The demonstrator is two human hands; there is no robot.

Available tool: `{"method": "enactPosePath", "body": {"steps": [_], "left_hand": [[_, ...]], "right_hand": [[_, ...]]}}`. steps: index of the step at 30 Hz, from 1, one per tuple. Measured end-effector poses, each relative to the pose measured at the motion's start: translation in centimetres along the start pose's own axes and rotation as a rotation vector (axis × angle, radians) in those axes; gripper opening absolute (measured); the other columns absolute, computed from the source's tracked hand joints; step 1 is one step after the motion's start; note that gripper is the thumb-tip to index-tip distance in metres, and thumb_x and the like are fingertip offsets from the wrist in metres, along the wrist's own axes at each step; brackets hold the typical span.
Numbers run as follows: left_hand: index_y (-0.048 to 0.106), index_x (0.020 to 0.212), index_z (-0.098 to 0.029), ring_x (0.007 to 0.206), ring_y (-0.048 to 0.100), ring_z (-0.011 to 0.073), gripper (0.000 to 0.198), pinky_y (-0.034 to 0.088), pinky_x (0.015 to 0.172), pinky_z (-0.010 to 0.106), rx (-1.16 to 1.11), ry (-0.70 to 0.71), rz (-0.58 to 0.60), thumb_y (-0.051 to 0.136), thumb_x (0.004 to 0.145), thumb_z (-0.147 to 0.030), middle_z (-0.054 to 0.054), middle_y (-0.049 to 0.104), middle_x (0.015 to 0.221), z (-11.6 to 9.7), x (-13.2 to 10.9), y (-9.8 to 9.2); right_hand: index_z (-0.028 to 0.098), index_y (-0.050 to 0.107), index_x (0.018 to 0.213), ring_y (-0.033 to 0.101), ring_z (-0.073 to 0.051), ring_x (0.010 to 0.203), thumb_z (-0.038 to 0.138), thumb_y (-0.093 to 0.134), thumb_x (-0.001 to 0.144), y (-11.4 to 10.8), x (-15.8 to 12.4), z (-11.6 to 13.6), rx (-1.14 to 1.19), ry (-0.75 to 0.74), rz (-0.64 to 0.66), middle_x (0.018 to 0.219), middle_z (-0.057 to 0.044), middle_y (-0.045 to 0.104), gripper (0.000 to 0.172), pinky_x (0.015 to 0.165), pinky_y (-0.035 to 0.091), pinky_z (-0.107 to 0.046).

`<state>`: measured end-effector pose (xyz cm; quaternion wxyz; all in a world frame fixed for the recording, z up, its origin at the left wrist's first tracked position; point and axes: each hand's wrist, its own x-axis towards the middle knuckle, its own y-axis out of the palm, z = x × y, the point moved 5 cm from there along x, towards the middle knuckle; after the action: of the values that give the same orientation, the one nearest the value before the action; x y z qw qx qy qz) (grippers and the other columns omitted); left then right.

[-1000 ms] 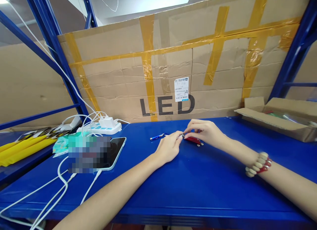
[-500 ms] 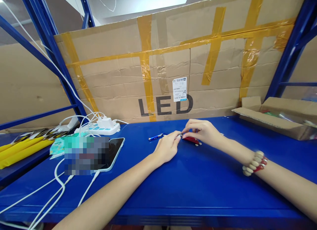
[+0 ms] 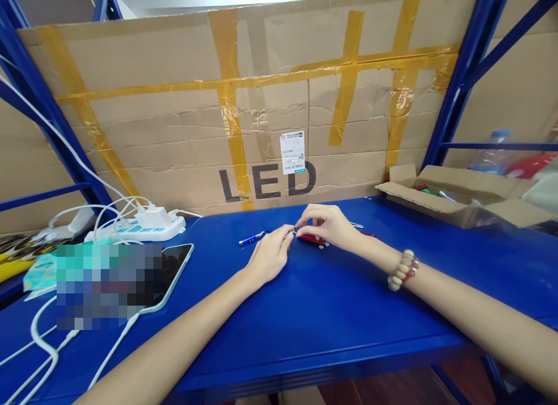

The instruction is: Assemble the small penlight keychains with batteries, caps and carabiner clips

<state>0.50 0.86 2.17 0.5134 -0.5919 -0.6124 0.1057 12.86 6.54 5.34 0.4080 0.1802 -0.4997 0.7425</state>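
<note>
My left hand (image 3: 269,254) rests on the blue table, its fingers closed on a small silvery metal piece (image 3: 292,232). Thumb and fingertips of my right hand (image 3: 326,226) pinch together at the right end of that same piece, too small to make out in detail. Just left of my left hand lies a slim blue metal tube (image 3: 250,239) with a silvery end, like a small pen light. Under my right hand are several red tubes (image 3: 311,239) with silvery tips, partly hidden by the fingers.
A white power strip (image 3: 161,228) with plugs and cables stands at the left, near a phone (image 3: 172,271) and a blurred-out patch. An open cardboard box (image 3: 444,210) sits at the back right. A large taped cardboard sheet (image 3: 183,143) closes off the back.
The camera has turned to the right, so the scene sits further left in view. Both hands remain together at the small metal piece, with little visible change in their grip.
</note>
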Motion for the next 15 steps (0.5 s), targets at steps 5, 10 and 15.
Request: {"method": "enactPosePath", "body": {"steps": [5, 10, 15], "left_hand": [[0.052, 0.095, -0.02, 0.063, 0.052, 0.0127, 0.021, 0.037, 0.062, 0.023, -0.038, -0.043, -0.057, 0.031, 0.09, -0.025, -0.001, 0.055, 0.069, 0.5, 0.1, -0.1], [0.052, 0.096, -0.02, 0.065, 0.053, 0.0132, 0.023, 0.038, 0.061, 0.023, -0.02, -0.046, -0.045, 0.031, 0.091, -0.026, -0.001, 0.057, 0.072, 0.5, 0.2, 0.1], [0.053, 0.099, -0.02, 0.08, 0.059, 0.0164, 0.024, 0.043, 0.072, 0.027, -0.005, 0.01, -0.015, 0.031, 0.09, -0.023, 0.003, 0.063, 0.091, 0.2, 0.1, 0.4]], "right_hand": [[0.018, 0.061, 0.071, 0.039, -0.006, 0.038, 0.049, 0.065, 0.068, 1.3, -0.6, -0.9, 0.593, 0.521, -0.096, 0.048, 0.005, 0.048, 0.031, 0.038, 0.028, -0.02], [0.018, 0.033, 0.044, 0.032, -0.004, 0.035, 0.039, 0.064, 0.07, 3.2, -0.8, 1.0, 1.3, 0.696, -0.07, 0.038, 0.008, 0.032, 0.046, 0.037, 0.028, -0.018], [0.018, 0.021, 0.038, 0.024, -0.002, 0.03, 0.029, 0.066, 0.068, 4.1, -1.0, 2.8, 1.45, 0.711, 0.035, 0.031, 0.008, 0.025, 0.055, 0.033, 0.021, -0.017]]}}
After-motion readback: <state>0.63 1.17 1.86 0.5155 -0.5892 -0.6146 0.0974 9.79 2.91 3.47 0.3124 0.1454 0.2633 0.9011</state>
